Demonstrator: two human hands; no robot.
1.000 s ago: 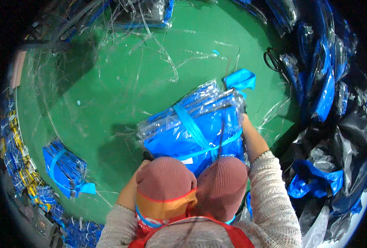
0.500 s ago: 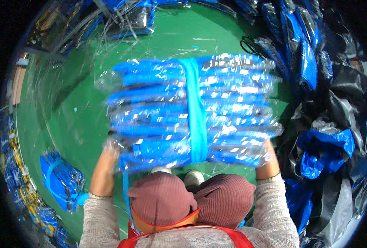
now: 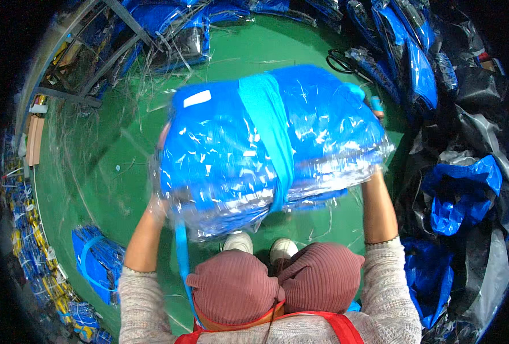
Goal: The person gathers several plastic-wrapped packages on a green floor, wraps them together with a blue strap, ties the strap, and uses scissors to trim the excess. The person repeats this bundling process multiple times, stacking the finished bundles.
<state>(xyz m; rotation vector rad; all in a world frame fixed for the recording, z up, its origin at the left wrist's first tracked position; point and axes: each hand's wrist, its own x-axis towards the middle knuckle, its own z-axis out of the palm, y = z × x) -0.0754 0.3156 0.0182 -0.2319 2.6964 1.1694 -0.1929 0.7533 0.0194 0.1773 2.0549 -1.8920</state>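
A bulky bundle of blue packages in clear plastic (image 3: 220, 143) hangs in front of my knees, tied round its middle with a light blue cloth strap (image 3: 268, 109). My left hand (image 3: 160, 202) grips its left end, the fingers mostly hidden by the plastic. At the right end my right hand (image 3: 374, 174) is closed on it; fingertips with a bit of blue wrapping show past the far right corner. The bundle's broad blue face with a white label (image 3: 197, 98) is turned up, its layered edges towards me.
Black-handled scissors (image 3: 341, 62) lie on the green floor (image 3: 111, 189) beyond the bundle. A smaller strapped blue bundle (image 3: 98, 264) lies at left. Black and blue plastic sheeting (image 3: 466, 195) heaps up on the right. A grey metal frame (image 3: 71, 96) stands far left.
The bundle has tipped in my hands: its layered edges faced up before, and now its smooth broad face does. Both hands have stayed on its ends.
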